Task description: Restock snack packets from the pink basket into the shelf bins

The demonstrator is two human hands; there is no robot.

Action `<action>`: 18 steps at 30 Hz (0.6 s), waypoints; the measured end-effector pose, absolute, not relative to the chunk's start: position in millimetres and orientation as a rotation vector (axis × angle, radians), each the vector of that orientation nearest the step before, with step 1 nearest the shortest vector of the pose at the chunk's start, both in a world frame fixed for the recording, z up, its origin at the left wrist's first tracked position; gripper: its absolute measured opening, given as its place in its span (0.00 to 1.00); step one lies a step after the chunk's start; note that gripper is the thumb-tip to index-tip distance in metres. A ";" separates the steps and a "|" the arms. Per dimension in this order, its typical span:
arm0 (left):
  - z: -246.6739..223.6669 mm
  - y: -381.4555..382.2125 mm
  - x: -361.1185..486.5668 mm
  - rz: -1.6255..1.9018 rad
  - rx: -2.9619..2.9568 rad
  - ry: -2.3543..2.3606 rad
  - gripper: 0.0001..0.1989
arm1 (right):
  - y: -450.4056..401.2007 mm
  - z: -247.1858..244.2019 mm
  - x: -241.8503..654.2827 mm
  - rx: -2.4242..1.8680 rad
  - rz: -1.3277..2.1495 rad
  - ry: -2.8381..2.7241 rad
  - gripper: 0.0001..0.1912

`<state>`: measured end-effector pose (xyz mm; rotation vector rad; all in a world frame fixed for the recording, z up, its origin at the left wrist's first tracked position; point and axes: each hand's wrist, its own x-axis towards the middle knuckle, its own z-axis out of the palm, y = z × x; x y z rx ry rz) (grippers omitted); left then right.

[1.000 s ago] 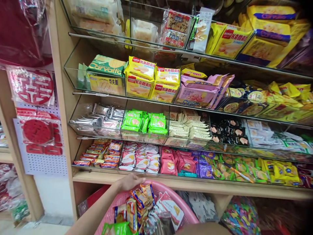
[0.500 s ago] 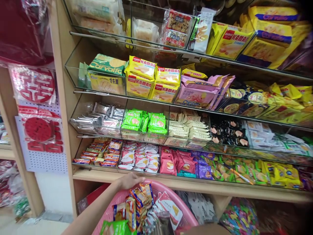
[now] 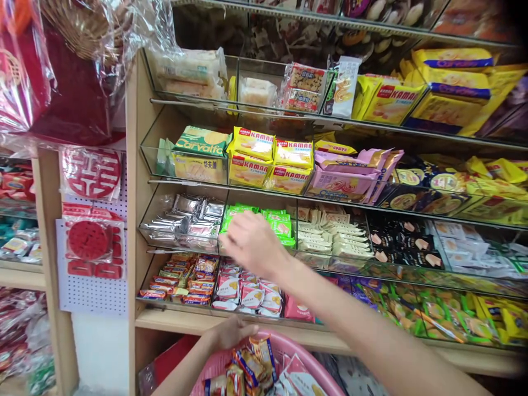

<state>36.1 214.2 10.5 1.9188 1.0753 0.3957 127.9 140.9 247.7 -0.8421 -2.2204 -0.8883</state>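
My left hand [image 3: 231, 332] grips the rim of a pink basket [image 3: 315, 360] at the bottom centre. Orange-and-blue snack packets [image 3: 253, 366] and white-and-pink packets [image 3: 299, 379] lie inside it. My right hand [image 3: 251, 242] is raised in front of the second shelf from the bottom, before the green packets [image 3: 281, 224]. Its fingers are curled and blurred, and whatever they hold, if anything, is hidden. Silver packets [image 3: 185, 217] lie in the compartment left of it, cream packets [image 3: 330, 228] to the right.
Clear plastic dividers and fronts edge the shelves. Above stand yellow packs [image 3: 251, 157] and a green box [image 3: 202, 142]. The wooden shelf edge [image 3: 173, 322] runs over the basket. Red decorations [image 3: 88, 239] hang on a perforated panel at the left.
My right hand has come into view and reached up to the green packets. The view has shifted, so the shelves and basket appear lower and further right. My left hand stays on the basket rim.
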 end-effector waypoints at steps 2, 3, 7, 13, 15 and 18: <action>9.9 213.8 34.9 0.401 1.908 1.043 0.32 | 174.1 260.6 155.8 -1.067 -0.755 -2.191 0.16; 8.6 214.1 34.4 0.406 1.906 1.033 0.32 | 187.8 265.0 170.8 -1.146 -0.684 -2.183 0.16; 1.2 219.2 32.9 0.405 1.924 1.023 0.33 | 220.1 271.9 218.9 -1.317 -0.425 -2.163 0.15; 2.6 221.8 32.2 0.400 1.926 1.068 0.35 | 221.4 270.9 224.0 -1.276 -0.392 -2.195 0.17; 3.5 220.9 31.7 0.396 1.924 1.070 0.35 | 220.8 272.6 219.7 -1.288 -0.406 -2.249 0.17; 0.7 221.6 30.8 0.400 1.929 1.067 0.34 | 231.4 277.8 219.7 -1.388 -0.427 -2.309 0.19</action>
